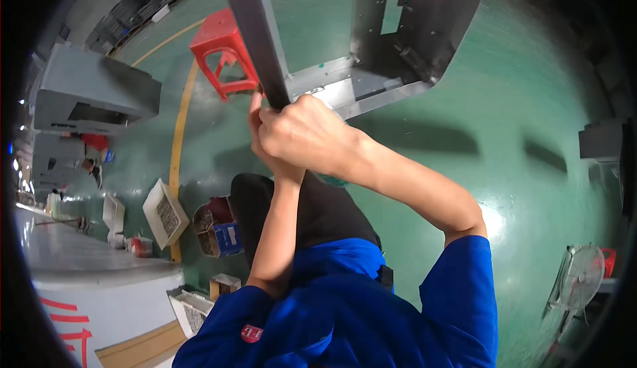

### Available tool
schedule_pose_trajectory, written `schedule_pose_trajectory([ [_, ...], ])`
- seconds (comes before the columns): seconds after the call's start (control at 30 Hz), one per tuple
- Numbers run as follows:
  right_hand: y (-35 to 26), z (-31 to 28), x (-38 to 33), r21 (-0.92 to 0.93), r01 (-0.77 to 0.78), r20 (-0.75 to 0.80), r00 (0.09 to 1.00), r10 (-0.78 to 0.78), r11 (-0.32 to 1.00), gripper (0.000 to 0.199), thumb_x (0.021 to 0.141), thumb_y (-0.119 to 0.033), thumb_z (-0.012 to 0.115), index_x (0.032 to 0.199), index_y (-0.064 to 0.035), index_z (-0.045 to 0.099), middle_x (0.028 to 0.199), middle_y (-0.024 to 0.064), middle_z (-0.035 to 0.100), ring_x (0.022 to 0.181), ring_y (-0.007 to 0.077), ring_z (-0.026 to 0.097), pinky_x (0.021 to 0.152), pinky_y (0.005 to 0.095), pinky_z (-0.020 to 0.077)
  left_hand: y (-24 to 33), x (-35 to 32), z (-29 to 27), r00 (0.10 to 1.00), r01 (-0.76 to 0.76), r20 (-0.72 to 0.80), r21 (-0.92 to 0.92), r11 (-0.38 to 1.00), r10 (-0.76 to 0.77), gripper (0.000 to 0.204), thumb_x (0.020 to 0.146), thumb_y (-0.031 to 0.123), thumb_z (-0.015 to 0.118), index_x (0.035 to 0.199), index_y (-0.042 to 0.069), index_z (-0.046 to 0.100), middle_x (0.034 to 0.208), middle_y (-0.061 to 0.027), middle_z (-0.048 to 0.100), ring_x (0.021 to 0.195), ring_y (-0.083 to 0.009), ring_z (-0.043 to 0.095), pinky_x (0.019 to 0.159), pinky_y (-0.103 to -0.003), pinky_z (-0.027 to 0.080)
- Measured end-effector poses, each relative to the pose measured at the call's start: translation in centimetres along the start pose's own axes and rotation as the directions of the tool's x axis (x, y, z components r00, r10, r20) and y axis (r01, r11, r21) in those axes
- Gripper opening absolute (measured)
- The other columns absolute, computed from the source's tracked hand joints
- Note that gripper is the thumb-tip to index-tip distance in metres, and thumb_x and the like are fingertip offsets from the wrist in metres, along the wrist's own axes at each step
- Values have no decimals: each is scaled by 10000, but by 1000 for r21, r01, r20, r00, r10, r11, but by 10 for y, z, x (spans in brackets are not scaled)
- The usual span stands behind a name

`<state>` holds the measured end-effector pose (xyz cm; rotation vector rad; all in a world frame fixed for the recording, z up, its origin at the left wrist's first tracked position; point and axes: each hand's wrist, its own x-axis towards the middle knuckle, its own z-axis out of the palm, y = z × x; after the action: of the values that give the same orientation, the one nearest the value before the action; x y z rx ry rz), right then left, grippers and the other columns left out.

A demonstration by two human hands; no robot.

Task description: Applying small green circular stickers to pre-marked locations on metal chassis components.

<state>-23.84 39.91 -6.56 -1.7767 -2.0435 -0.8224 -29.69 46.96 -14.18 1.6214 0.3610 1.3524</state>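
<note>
A large grey metal frame [265, 36], with a post, a flanged lower rail and small holes, fills the top of the view at a tilt. Both my hands meet at its lower left corner. My right hand [305, 132] is closed in a fist right against the corner; what its fingers hold is hidden from above. Just under and left of it, my left hand [259, 136] is mostly covered by the right. One of its fingers points up along the outer side of the post, while the others curl out of sight at the corner.
A red plastic stool [222, 49] stands behind the post. Left lie grey metal cabinets [99, 96], a white bin [162, 215] of small parts, and a blue box [227, 238]. A white-topped table [99, 301] is lower left. A fan [582, 276] stands right.
</note>
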Motion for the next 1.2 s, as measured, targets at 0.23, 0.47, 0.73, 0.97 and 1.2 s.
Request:
schedule_pose_trajectory([
  [0.23,1,-2,-12,-16,-94,6,996,95,995,153,619,-79,649,740,9,614,756,85,539,531,183,615,416,310,462,-13,0,4,994,-109,31,84,990,107,565,846,161,659,1324,-26,423,1296,-128,519,1141,-192,527,980,-323,397],
  [0.47,-12,-9,4,-346,-85,138,980,140,934,438,711,-165,611,1068,89,609,754,37,531,623,96,545,447,218,392,-8,9,4,990,-119,77,-3,993,119,525,838,145,662,1305,14,461,1247,-112,526,1069,-183,550,929,-316,428],
  [0.73,0,-22,19,-442,166,306,952,-25,881,320,658,-136,626,904,65,666,876,126,614,566,136,452,436,276,270,6,20,11,960,-278,127,552,786,250,121,730,39,699,708,58,582,1021,-83,576,984,-214,546,845,-325,463],
  [0.97,-11,-14,23,-465,239,325,942,-87,852,360,641,-165,605,908,71,653,787,83,533,546,131,421,452,279,258,5,17,5,979,-187,32,546,817,203,337,645,44,733,581,80,404,841,-68,576,920,-239,549,766,-341,457],
  [1.2,-12,-7,18,-543,232,316,947,-60,807,400,624,-195,584,912,77,641,697,39,452,527,126,390,469,283,246,-4,17,6,952,-295,86,510,808,293,317,646,48,725,582,117,422,743,-40,527,997,-266,525,841,-363,441],
])
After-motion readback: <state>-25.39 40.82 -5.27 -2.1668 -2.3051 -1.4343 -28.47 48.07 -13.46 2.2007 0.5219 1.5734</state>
